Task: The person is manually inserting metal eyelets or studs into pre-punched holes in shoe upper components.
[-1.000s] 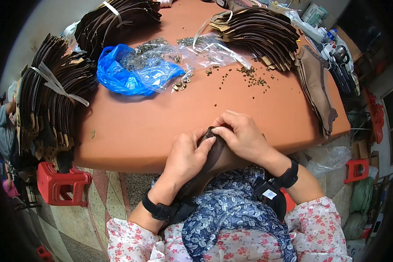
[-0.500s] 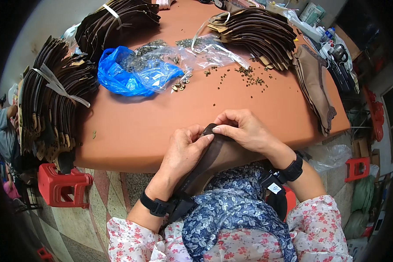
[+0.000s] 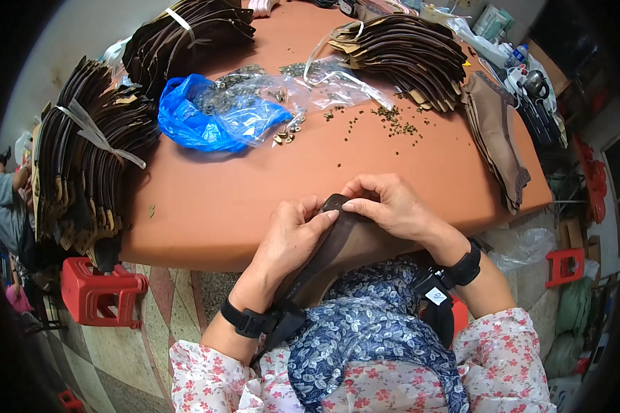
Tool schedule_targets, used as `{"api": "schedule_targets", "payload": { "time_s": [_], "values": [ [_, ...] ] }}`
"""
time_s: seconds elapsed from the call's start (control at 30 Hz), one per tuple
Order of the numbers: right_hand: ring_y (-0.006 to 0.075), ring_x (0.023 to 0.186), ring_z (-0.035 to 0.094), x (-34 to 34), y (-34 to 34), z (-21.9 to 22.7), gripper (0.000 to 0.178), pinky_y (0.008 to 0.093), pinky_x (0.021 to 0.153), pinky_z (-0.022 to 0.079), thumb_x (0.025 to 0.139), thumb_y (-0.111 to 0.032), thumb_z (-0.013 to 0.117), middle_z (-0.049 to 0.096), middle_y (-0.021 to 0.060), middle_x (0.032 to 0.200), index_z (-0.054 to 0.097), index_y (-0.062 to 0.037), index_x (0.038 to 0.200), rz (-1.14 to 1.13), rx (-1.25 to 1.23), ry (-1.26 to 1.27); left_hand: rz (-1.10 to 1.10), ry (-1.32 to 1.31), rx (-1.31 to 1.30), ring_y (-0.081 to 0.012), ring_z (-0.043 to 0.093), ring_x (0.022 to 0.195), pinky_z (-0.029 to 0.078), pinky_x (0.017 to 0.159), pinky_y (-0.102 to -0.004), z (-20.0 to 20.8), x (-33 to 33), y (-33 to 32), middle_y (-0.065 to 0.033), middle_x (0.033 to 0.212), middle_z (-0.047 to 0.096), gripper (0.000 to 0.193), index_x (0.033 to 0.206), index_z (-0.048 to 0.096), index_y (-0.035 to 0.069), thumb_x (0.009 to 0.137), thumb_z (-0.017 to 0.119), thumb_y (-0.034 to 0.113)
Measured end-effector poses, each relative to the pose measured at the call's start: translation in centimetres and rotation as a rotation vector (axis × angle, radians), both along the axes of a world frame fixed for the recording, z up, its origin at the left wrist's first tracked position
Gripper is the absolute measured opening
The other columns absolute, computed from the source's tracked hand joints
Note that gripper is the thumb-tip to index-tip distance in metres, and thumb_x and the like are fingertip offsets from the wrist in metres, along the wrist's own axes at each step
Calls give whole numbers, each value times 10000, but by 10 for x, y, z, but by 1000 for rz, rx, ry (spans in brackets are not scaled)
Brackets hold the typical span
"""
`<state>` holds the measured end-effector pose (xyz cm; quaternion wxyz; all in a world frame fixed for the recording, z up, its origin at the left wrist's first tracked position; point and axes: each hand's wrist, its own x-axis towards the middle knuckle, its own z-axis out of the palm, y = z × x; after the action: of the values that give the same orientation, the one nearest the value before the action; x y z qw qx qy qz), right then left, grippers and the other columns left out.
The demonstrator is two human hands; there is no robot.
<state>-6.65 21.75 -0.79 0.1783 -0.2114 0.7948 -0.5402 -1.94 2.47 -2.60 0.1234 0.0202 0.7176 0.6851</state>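
Observation:
Between my hands is a brown leather piece, shaped like a boot upper, with a darker strip along its edge. Its dark rounded tip points away from me, and the rest hangs over the table's near edge onto my lap. On the left side of the tip, my left hand pinches the dark strip between thumb and fingers. My right hand grips the tip's right side, its thumb on top and fingertips behind. A small hole or dot shows in the tip. Whether any small part sits under my fingers is hidden.
Small metal fittings lie scattered on the orange-brown table. Behind are a blue plastic bag and clear bags of fittings. Tied leather bundles stand left, with another stack at back right. A red stool is below left.
My right thumb has shifted slightly right along the tip, so more of the dark corner shows. Both hands still pinch the leather piece.

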Motion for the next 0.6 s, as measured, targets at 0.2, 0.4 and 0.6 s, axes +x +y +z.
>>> {"api": "schedule_targets", "payload": {
  "time_s": [0.2, 0.4, 0.6],
  "values": [
    [123, 755, 598, 9, -5, -3, 115, 279, 690, 485, 865, -73, 627, 648, 73, 813, 630, 19, 936, -39, 143, 293, -28, -10, -38, -72, 558, 715, 461, 623, -255, 4, 4, -1, -38, 781, 639, 214, 1036, 645, -52, 898, 596, 104],
    [190, 756, 625, 13, 1, 6, 132, 317, 693, 492, 852, -91, 639, 656, 117, 814, 631, 15, 931, -38, 44, 291, -53, 150, -146, -180, 633, 815, 491, 759, -326, 13, 21, -4, -103, 860, 674, 288, 1106, 619, -40, 836, 643, 58],
    [144, 790, 620, 25, 13, 23, 190, 288, 714, 497, 854, -127, 680, 669, 84, 874, 643, -5, 995, -34, 75, 322, -195, 100, -492, -163, 630, 746, 495, 693, -323, 18, 36, -23, -109, 795, 665, 248, 1046, 624, -47, 821, 670, 45]
  ]
}}
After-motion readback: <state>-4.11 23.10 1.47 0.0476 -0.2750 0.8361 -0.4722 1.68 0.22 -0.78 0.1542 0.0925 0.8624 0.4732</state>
